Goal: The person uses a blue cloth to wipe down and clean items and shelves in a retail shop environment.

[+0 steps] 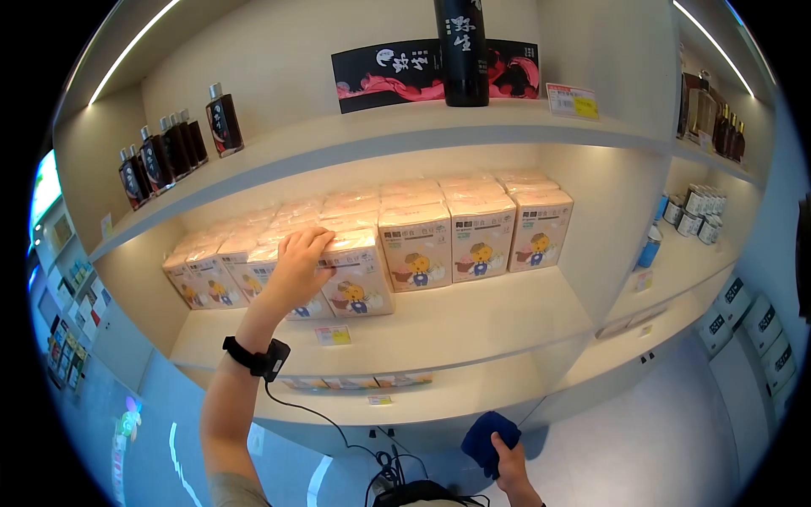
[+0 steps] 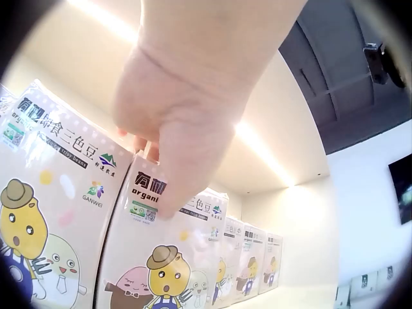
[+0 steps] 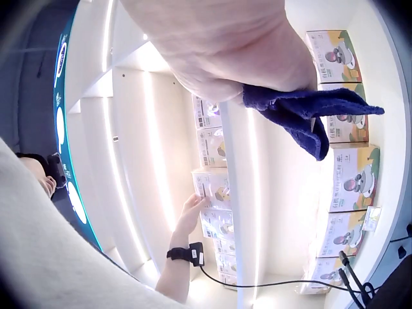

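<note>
Rows of boxes [image 1: 415, 241] on a pale shelf [image 1: 473, 321]

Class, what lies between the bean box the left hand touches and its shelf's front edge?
The head view shows a price tag there, before the bean box.

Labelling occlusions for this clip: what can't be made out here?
- Left hand: most fingers, left wrist view; behind its own palm.
- Right hand: fingers, right wrist view; behind its own palm and blue cloth.
- Black bottle: top, head view; cut by upper edge.
- Rear cartons: fronts, head view; behind front cartons.
</note>
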Tool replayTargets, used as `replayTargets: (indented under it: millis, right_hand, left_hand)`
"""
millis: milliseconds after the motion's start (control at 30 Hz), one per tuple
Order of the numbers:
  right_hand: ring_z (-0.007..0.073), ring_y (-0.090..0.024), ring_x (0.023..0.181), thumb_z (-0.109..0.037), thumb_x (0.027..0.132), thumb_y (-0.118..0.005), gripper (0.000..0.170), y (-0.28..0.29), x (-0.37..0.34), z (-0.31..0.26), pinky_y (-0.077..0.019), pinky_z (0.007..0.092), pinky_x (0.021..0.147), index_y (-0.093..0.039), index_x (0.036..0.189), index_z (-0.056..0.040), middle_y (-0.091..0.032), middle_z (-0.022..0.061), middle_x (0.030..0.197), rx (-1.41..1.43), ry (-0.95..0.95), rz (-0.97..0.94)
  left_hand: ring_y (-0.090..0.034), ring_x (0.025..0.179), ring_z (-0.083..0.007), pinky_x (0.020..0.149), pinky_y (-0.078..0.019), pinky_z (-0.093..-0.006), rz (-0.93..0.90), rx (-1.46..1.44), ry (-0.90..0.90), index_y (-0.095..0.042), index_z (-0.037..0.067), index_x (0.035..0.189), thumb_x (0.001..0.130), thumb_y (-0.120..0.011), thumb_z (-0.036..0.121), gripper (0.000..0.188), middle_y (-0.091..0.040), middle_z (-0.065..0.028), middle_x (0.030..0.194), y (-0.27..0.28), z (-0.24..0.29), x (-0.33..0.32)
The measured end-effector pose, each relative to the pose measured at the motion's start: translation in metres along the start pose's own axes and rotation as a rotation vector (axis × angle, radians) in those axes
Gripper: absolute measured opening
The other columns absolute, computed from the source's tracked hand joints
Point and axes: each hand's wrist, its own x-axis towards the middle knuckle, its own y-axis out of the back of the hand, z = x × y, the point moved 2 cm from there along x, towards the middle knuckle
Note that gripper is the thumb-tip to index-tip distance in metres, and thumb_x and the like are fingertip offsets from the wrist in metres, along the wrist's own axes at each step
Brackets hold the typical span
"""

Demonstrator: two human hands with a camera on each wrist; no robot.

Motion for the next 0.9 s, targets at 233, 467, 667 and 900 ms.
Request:
replayTargets:
  millis: [233,467,667,900]
  right_hand:
    - [0.0181,-0.068,0.098,-0.016,0.098,-0.066,0.033,-0.031,-0.003,-0.002,-0.0554,0.0315,0.082,-0.061,0.126,-0.0002,-0.07,0.0086,0.11,0.028,-0.05,0.012]
    - [0.0168,-0.067,0.095,-0.015,0.097,-0.067,0.031,-0.021,-0.004,0.006,-0.0546,0.03,0.08,-0.062,0.123,0.0011,-0.069,0.0078,0.109,0.022,-0.085,0.062]
    - [0.0166,-0.067,0.092,-0.013,0.098,-0.066,0.03,-0.002,-0.007,0.018,-0.0546,0.0298,0.078,-0.063,0.124,0.0001,-0.069,0.0074,0.108,0.114,0.005,0.081]
    - [0.0246,-0.066,0.108,-0.009,0.1,-0.059,0.034,0.021,-0.009,0.029,-0.0549,0.0387,0.093,-0.055,0.132,0.0002,-0.066,0.0131,0.12,0.116,0.038,0.09]
  left_hand:
    - [-0.045,0.131,-0.0329,0.112,-0.0303,-0.0449,0.063,-0.03,-0.126,-0.051,0.001,0.138,0.079,-0.081,0.032,0.073,-0.052,-0.0163,0.139,0.017,0.04,0.02]
    - [-0.047,0.13,-0.0328,0.111,-0.0337,-0.046,0.029,0.002,-0.17,-0.051,-0.001,0.137,0.08,-0.079,0.034,0.073,-0.052,-0.0166,0.139,-0.031,0.083,0.073]
    - [-0.048,0.13,-0.032,0.113,-0.0331,-0.0461,0.053,0.214,-0.07,-0.05,0.0,0.134,0.075,-0.081,0.035,0.076,-0.053,-0.0157,0.139,-0.075,0.087,0.098]
    - [-0.054,0.124,-0.0285,0.117,-0.0289,-0.0495,-0.074,0.273,-0.019,-0.048,0.004,0.132,0.068,-0.087,0.024,0.078,-0.059,-0.0126,0.128,-0.079,0.088,0.108]
